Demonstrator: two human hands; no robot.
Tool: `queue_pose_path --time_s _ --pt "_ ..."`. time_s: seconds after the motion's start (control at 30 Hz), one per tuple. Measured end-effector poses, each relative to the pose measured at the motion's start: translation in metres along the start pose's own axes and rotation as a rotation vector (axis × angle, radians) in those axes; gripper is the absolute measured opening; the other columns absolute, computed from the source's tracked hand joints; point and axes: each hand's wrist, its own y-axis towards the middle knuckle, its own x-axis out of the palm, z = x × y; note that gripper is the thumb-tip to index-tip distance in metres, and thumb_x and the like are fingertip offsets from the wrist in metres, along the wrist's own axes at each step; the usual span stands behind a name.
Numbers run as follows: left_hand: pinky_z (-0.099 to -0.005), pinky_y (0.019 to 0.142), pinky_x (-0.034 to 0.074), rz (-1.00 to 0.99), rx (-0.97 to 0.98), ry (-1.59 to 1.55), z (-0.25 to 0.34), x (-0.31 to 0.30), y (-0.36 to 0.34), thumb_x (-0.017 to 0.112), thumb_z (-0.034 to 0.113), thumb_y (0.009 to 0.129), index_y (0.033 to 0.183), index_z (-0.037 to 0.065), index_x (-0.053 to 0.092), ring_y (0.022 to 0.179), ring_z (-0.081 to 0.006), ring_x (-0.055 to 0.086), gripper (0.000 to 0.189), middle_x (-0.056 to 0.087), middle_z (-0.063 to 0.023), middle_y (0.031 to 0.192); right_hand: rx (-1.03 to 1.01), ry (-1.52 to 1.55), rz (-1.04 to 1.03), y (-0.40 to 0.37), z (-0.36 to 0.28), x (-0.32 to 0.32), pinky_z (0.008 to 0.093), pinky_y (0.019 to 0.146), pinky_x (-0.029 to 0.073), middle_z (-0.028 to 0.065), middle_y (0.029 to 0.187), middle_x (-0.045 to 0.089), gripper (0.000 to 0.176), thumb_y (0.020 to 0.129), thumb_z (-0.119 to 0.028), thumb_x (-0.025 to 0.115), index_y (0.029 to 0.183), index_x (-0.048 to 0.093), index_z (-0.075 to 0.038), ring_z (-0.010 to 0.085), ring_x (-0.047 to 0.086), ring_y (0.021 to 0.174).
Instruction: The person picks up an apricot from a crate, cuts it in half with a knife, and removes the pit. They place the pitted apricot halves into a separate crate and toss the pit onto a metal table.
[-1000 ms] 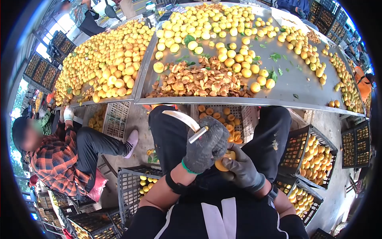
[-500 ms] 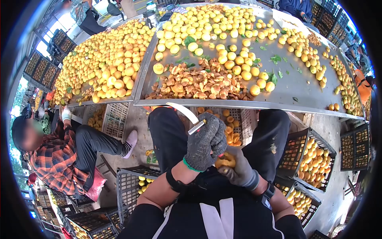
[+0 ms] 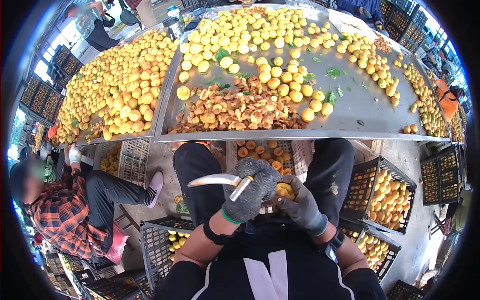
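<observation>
My left hand [image 3: 252, 187], in a dark knitted glove with a green cuff, is closed around a curved knife [image 3: 214, 180]. Its blade points to the left, away from the fruit. Close beside it, my right hand [image 3: 301, 206], in a grey glove, grips a yellow apricot [image 3: 285, 190] between thumb and fingers. The apricot's face looks cut, though the left fingers hide part of it. Both hands are over my lap, below the edge of the metal table [image 3: 240, 135]. Under them stands a crate with orange apricot halves [image 3: 264, 150].
A heap of brownish fruit pieces [image 3: 240, 107] lies near the table edge, with whole apricots [image 3: 245, 35] behind it. Black crates of fruit [image 3: 387, 200] stand at my right, another crate [image 3: 165, 245] at my left. A person in a plaid shirt [image 3: 67, 205] sits on the left.
The knife blade has swung from pointing up-left to pointing left, and my left hand has turned with it. The apricot in my right hand is tilted differently. The whole view has shifted slightly.
</observation>
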Motion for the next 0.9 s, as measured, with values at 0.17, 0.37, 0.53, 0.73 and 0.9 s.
queue_pose_path --time_s 0.17,0.37,0.53,0.73,0.9 --pt "-0.0363 0.064 0.049 -0.031 0.073 0.536 0.002 0.001 -0.015 0.068 0.016 0.074 0.082 0.011 0.067 0.075 -0.0253 0.063 0.01 0.065 -0.0049 0.081 0.159 0.087 0.006 -0.009 -0.006 0.008 0.0176 0.053 0.046 0.0041 0.087 0.055 0.036 0.089 -0.009 0.059 0.119 0.039 -0.008 0.008 0.054 0.065" --pt "-0.0365 0.07 0.051 -0.15 0.18 0.562 0.008 -0.003 -0.019 0.069 0.018 0.074 0.088 0.013 0.069 0.079 -0.0251 0.064 0.014 0.067 -0.0034 0.085 0.155 0.177 -0.066 -0.011 -0.002 0.018 0.0167 0.053 0.043 0.0034 0.089 0.053 0.036 0.089 -0.006 0.055 0.121 0.038 -0.008 0.0069 0.051 0.064" --pt "-0.0328 0.062 0.051 -0.147 0.345 0.667 0.016 0.007 -0.013 0.066 0.005 0.075 0.08 0.006 0.063 0.067 -0.0201 0.064 0.006 0.065 -0.0071 0.072 0.1 0.238 -0.01 -0.017 0.0 0.025 0.0177 0.065 0.044 0.0029 0.1 0.048 0.036 0.089 -0.005 0.054 0.121 0.037 -0.009 0.0056 0.047 0.075" --pt "-0.0366 0.067 0.05 -0.169 -0.007 0.468 0.013 -0.003 -0.018 0.068 0.014 0.074 0.085 0.01 0.066 0.075 -0.0253 0.063 0.011 0.066 -0.0052 0.083 -0.033 0.178 0.022 -0.021 0.015 0.032 0.0164 0.061 0.043 0.0024 0.095 0.049 0.033 0.089 -0.004 0.051 0.119 0.037 -0.009 0.0051 0.047 0.07" --pt "-0.0299 0.059 0.048 -0.077 -0.233 -0.173 -0.009 -0.014 -0.02 0.065 0.006 0.081 0.094 0.004 0.058 0.068 -0.0189 0.059 0.015 0.061 -0.0071 0.083 0.089 0.034 0.011 -0.023 0.02 0.032 0.0168 0.057 0.042 0.0022 0.09 0.052 0.034 0.088 -0.001 0.052 0.118 0.038 -0.008 0.0045 0.047 0.064"
